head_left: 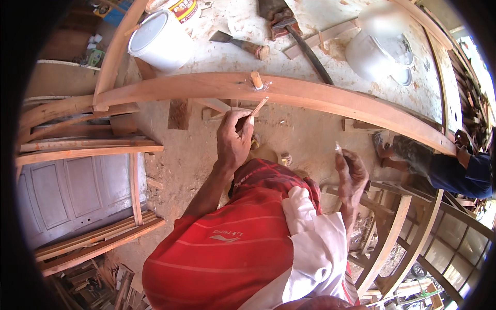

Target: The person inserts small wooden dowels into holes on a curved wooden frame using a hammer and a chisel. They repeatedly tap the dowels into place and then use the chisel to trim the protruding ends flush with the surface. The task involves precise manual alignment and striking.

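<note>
My left hand [233, 142] is closed, pinching a thin wooden stick [260, 107] between thumb and fingertips. The stick's tip points up toward the near edge of a long planed wooden beam [320, 94]. Out of the beam stands a short wooden dowel peg [256, 79], with white paste smeared around its base. To the right, my right hand [351, 175] is raised clear of the beam, its index finger stretched out and the other fingers loosely bent. White paste coats that index fingertip, and I see nothing held in this hand.
On the worktable [227, 62] beyond the beam lie a scraper [240, 44], a hammer [310, 51] and a handsaw [274, 15]. White buckets [160, 41] stand there too. A panelled door [77, 191] and planks are at left. Another person [454, 160] works at right beside wooden frames [392, 243].
</note>
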Demonstrator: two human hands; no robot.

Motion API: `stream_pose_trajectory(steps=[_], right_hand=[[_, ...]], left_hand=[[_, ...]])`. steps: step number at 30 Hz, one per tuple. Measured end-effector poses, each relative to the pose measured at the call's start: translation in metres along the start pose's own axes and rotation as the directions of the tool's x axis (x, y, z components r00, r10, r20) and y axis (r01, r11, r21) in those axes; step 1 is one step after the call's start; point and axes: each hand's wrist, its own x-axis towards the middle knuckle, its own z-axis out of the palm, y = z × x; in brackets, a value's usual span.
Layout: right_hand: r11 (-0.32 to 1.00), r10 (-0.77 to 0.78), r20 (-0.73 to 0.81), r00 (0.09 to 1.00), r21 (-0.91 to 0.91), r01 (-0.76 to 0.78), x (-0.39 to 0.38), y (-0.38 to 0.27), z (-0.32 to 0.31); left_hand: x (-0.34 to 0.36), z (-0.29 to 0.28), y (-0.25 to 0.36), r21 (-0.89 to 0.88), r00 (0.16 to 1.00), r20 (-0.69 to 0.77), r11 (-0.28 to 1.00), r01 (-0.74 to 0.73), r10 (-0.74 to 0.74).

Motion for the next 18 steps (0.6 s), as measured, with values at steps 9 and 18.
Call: stream_pose_trajectory(steps=[9, 18], right_hand=[[0.997, 0.031, 0.137, 0.99, -0.073, -0.021, 0.033, -0.019, 0.08], [0.985, 0.128, 0.036, 0.991, 0.115, -0.132, 0.031, -0.02, 0.132]], left_hand=[[-0.002, -0.019, -0.017, -0.326, 0.957, 0.184, 0.904, 0.276, -0.225], [0.053, -0.072, -0.061, -0.317, 0.99, 0.143, 0.946, 0.06, -0.014]])
